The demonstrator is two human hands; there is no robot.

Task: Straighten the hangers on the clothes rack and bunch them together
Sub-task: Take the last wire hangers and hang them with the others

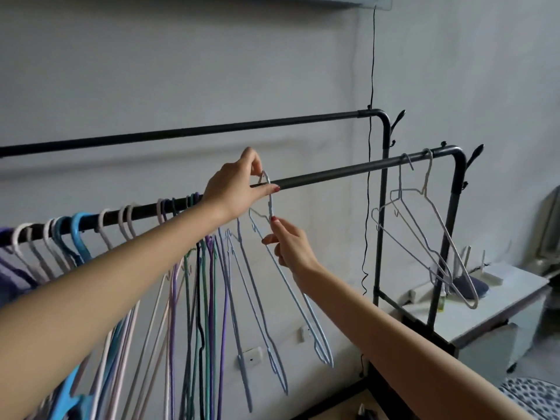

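A black clothes rack has a near rail (333, 172) running from lower left to upper right. Several thin hangers (194, 283) in purple, green, pink and blue hang bunched along its left half. A pale blue wire hanger (291, 286) hangs at the right end of that bunch. My left hand (236, 189) pinches its hook at the rail, thumb under the bar. My right hand (288, 244) grips its neck just below the hook. Two white wire hangers (436, 237) hang apart at the rail's far right end, tilted.
A second, higher rail (212, 130) runs behind, bare. A black cable (371, 147) hangs down the wall by the rack's posts. A low white table (485, 301) with small items stands at the right. Wall sockets (253, 356) sit low behind the hangers.
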